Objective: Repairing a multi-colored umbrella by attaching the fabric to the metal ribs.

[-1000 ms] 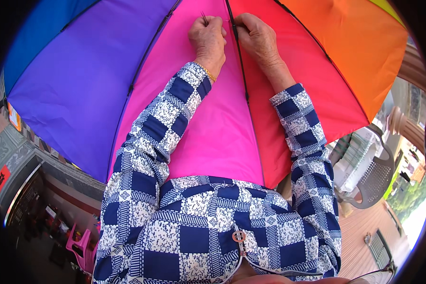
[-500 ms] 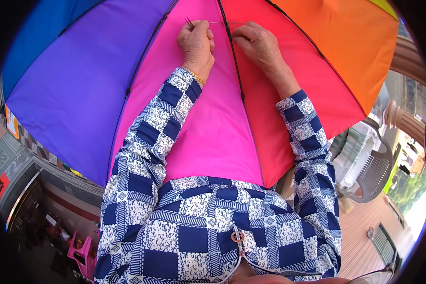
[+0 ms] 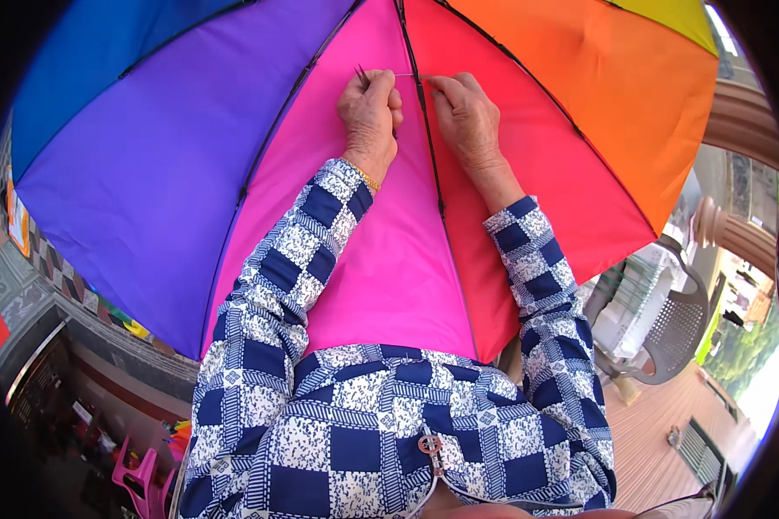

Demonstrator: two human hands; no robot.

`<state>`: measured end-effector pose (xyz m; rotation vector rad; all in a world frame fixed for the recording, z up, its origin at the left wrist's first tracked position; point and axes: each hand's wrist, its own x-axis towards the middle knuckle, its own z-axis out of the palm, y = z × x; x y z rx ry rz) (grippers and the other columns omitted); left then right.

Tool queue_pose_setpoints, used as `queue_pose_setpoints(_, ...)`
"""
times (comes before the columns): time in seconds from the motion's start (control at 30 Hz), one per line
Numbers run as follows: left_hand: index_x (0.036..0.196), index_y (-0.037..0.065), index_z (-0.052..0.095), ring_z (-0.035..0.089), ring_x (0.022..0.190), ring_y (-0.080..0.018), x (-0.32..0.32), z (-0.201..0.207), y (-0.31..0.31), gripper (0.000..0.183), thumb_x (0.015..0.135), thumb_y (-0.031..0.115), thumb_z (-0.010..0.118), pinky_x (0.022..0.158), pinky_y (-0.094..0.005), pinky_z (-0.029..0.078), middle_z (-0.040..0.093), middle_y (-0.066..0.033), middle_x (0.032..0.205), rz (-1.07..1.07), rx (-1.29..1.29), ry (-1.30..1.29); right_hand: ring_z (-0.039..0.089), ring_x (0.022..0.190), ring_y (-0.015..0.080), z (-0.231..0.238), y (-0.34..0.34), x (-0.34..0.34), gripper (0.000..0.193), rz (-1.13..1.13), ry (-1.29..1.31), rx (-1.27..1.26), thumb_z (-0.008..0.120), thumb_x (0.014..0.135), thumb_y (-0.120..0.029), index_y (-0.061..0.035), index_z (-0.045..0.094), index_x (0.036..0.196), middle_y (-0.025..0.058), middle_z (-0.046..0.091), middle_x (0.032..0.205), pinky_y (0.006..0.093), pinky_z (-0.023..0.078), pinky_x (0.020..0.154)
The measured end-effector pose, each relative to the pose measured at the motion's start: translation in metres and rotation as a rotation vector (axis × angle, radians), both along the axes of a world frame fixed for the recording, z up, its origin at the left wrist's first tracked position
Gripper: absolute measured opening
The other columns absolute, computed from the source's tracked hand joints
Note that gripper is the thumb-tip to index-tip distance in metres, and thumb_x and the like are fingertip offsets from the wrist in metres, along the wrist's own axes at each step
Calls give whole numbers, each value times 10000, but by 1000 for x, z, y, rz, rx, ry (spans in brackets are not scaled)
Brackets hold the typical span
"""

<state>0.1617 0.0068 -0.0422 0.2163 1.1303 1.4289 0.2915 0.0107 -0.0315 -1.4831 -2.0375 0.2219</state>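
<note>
An open rainbow umbrella [image 3: 372, 259] spreads over my lap, its dark ribs facing me. My left hand [image 3: 370, 112] is closed over the pink panel. It grips small thread snips [image 3: 363, 78], whose two pointed tips stick out above the fist. A thin pale thread [image 3: 404, 75] runs from its fingertips toward the dark rib [image 3: 421, 112] between the pink and red panels. On the rib's other side, above the red panel, my right hand [image 3: 469, 117] pinches at the thread's other end. Whether a needle sits in that pinch is too small to tell.
A grey plastic armchair [image 3: 671, 324] with pale folded material on it stands at the right. Pink plastic stools [image 3: 143, 476] are at the lower left, near a grey stone ledge [image 3: 130, 355]. A reddish rounded column [image 3: 744, 121] rises at the far right.
Both hands and the umbrella sit lower in view. My right hand has come closer to the rib and my left hand, so the visible thread between them is shorter.
</note>
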Motion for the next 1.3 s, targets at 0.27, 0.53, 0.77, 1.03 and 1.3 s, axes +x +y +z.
queue_pose_setpoints(0.27, 746, 105, 512, 399, 414, -90, -1, -1, -2, 121, 825, 138, 597, 381, -220, 324, 466, 9, 561, -46, 26, 0, 608, 752, 250, 2, -4, -4, 135, -25, 24, -38, 587, 795, -83, -79, 654, 912, 76, 591, 811, 331, 487, 636)
queue_pose_setpoints(0.53, 729, 109, 509, 401, 407, -87, 1, -3, -1, 134, 833, 135, 589, 373, -217, 318, 465, 9, 550, -32, 59, 6, 614, 752, 249, 2, -2, -3, 133, -31, 23, -27, 591, 793, -81, -69, 652, 910, 76, 599, 826, 323, 488, 632)
queue_pose_setpoints(0.77, 721, 115, 502, 400, 401, -84, 0, -4, -1, 143, 837, 131, 584, 363, -218, 313, 467, 8, 547, 12, 30, 0, 604, 692, 257, 2, -4, -3, 92, -43, 47, -27, 599, 790, -124, -87, 656, 852, 62, 588, 770, 357, 484, 591)
queue_pose_setpoints(1.03, 702, 112, 504, 396, 391, -66, -1, -4, -2, 149, 820, 142, 588, 369, -201, 312, 470, 21, 538, 30, 22, -20, 582, 633, 238, 7, -6, -4, 53, -55, 300, -83, 624, 758, -64, -58, 653, 801, 68, 571, 730, 335, 471, 571)
queue_pose_setpoints(1.3, 701, 114, 506, 403, 399, -65, 0, -2, -2, 145, 819, 138, 586, 375, -198, 318, 476, 22, 546, 14, 5, -40, 562, 687, 226, 10, -2, 0, 75, 25, 38, 127, 652, 725, -57, -72, 658, 798, 61, 549, 736, 330, 464, 573)
